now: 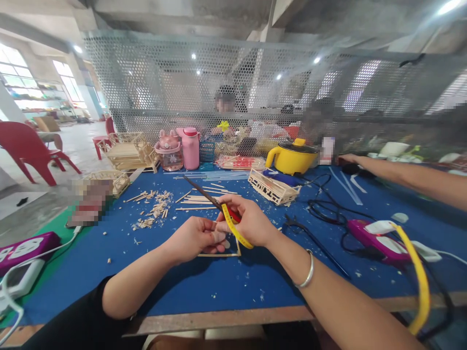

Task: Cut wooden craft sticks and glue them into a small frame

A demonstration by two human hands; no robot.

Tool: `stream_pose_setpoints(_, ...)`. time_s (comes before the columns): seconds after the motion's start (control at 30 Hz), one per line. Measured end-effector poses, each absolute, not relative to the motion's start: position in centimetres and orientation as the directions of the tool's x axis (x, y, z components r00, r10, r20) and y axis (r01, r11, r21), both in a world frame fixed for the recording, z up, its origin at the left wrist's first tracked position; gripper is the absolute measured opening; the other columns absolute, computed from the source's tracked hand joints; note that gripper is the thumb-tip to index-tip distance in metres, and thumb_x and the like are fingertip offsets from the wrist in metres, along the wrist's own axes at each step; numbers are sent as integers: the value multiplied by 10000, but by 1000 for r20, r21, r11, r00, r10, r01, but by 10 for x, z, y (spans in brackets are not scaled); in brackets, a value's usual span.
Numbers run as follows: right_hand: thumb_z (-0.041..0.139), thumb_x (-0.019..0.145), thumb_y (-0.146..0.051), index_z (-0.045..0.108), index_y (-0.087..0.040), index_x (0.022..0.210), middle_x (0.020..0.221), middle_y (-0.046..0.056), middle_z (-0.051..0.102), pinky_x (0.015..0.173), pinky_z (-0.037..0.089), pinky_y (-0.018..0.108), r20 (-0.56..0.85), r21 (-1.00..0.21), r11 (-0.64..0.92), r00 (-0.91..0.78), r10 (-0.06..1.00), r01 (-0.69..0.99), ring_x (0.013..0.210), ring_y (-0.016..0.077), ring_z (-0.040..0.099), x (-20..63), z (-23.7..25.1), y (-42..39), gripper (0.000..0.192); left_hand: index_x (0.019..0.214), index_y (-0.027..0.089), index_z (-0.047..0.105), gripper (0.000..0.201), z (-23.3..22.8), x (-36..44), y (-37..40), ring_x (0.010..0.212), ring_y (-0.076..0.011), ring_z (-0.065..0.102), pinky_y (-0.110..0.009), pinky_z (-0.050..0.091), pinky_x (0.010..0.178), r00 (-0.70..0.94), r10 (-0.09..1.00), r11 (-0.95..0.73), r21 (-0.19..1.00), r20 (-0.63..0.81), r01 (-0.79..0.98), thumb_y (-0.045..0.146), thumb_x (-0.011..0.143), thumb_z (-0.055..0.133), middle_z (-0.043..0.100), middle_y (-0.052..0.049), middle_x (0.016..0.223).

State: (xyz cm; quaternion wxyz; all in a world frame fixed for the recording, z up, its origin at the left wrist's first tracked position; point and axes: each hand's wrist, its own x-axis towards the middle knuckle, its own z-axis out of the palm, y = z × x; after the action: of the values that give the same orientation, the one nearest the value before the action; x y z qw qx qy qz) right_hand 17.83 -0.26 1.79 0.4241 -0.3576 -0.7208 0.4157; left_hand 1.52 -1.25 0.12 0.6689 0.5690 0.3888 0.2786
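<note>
My right hand [251, 221] is wrapped around a pair of scissors [202, 189], whose dark blades point up and away to the left. A red handle part shows under my fingers, and a yellow strip with dark marks [230, 221] runs along it. Close beside it, my left hand [197, 238] is closed in a pinch at the right hand's fingertips; what it grips is hidden. Just below the fingers lie thin wooden sticks [219, 255] meeting at a corner, partly covered by my hands.
Loose sticks [197, 200] and wood scraps [156, 209] lie beyond my hands. A small wooden stick frame [272, 188], pliers [317, 243], black cables [324, 211] and a purple power strip [379, 243] are to the right. A yellow pot [295, 158] stands behind; another person's arm [404, 175] reaches in.
</note>
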Motion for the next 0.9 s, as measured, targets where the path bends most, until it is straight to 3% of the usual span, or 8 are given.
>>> stream_pose_setpoints(0.23, 725, 598, -179, 523, -197, 990, 715, -36, 582, 618, 473, 240, 266, -914, 360, -396, 879, 186, 619, 97, 556, 180, 19, -1, 441, 747, 138, 687, 277, 2, 14, -13, 563, -69, 555, -184, 444, 583, 550, 806, 199, 975, -220, 97, 394, 651, 733, 650, -12, 654)
stream_pose_setpoints(0.47, 689, 637, -152, 550, -202, 989, 762, -20, 601, 664, 476, 252, 351, -877, 445, -390, 851, 182, 664, 104, 573, 179, 23, -7, 382, 772, 144, 697, 279, 4, 15, -13, 589, -74, 581, -198, 461, 627, 533, 820, 197, 977, -208, 78, 390, 651, 744, 673, -15, 682)
stream_pose_setpoints(0.67, 750, 571, -150, 509, -191, 996, 640, -63, 597, 565, 453, 213, 221, -957, 274, -369, 903, 96, 557, 83, 559, 197, 33, 2, 491, 970, 189, 666, 425, 9, 2, -10, 833, -153, 671, -221, 495, 679, 705, 643, 335, 937, -301, 95, 492, 676, 713, 706, -93, 1022)
stream_pose_setpoints(0.77, 758, 582, -179, 511, -181, 997, 623, -69, 596, 544, 447, 208, 180, -977, 211, -387, 904, 40, 519, 72, 543, 204, 35, 7, 482, 1066, 195, 632, 466, 9, 0, -9, 834, -163, 672, -226, 496, 662, 728, 630, 271, 955, -271, 120, 453, 688, 719, 702, -111, 1040)
stream_pose_setpoints(0.9, 774, 566, -172, 513, -176, 966, 615, -66, 601, 540, 449, 203, 122, -988, 152, -428, 896, 36, 522, 71, 541, 202, 32, 7, 478, 1018, 155, 660, 368, 3, 7, -11, 749, -137, 655, -229, 497, 663, 731, 660, 87, 984, -175, 157, 355, 714, 716, 723, -98, 925)
